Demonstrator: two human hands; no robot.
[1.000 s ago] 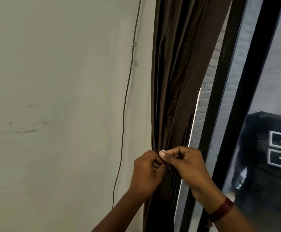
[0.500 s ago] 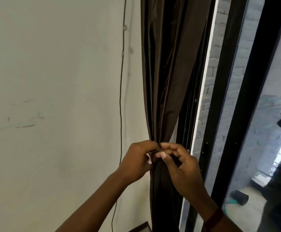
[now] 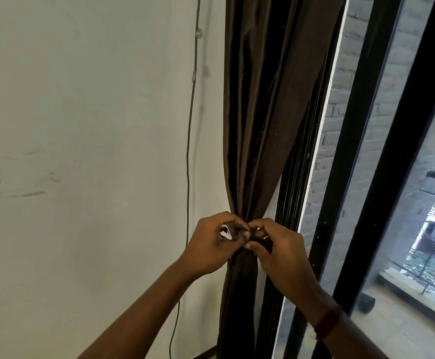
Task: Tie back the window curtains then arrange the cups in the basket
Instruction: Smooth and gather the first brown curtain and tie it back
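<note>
Your left hand and right hand meet at centre, fingers pinched on a dark tie band cinching the glossy brown curtain into a narrow waist. A white tab peeks from your left fingers. The knot itself is hidden. At 3 o'clock, black window frame.
</note>
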